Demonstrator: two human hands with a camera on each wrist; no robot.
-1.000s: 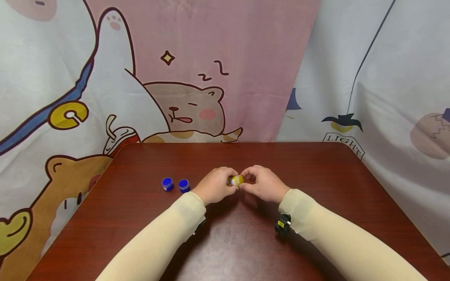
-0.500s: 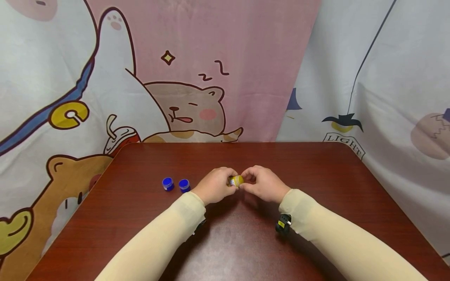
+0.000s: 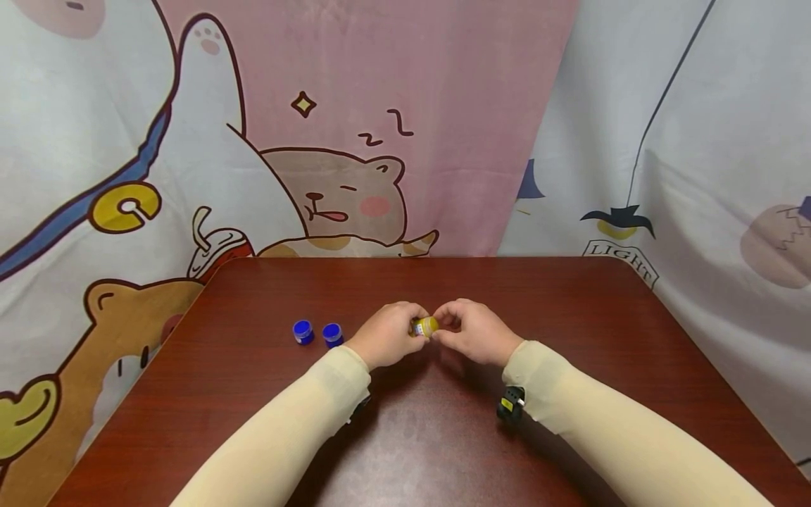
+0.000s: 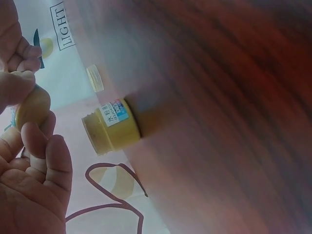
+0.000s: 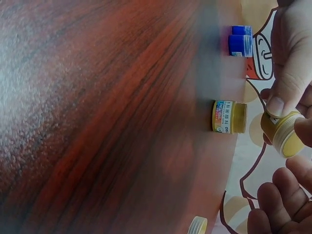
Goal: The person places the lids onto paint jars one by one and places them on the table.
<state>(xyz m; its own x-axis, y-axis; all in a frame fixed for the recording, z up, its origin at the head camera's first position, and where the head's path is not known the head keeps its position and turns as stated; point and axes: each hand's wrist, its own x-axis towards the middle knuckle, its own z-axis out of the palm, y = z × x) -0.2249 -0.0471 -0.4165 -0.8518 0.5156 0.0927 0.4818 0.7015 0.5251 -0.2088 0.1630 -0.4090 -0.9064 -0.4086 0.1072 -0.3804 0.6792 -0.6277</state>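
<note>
My left hand [image 3: 391, 336] grips a small yellow paint jar [image 3: 421, 327], held tilted above the table with its lid end to the right. From the other side my right hand [image 3: 478, 332] pinches the jar's ridged lid [image 5: 283, 136] between thumb and forefinger, the other fingers loosely curled. Beyond the hands a second yellow paint jar [image 4: 112, 127] stands upright on the table without a lid, its label facing me. A loose ridged lid [image 4: 95, 78] lies to the right of that jar. In the head view both are hidden by my hands.
Two blue paint jars [image 3: 303, 332] [image 3: 332, 335] stand with lids on to the left of my left hand. The dark reddish-brown wooden table [image 3: 570, 303] reaches back to a printed cartoon curtain [image 3: 456, 141].
</note>
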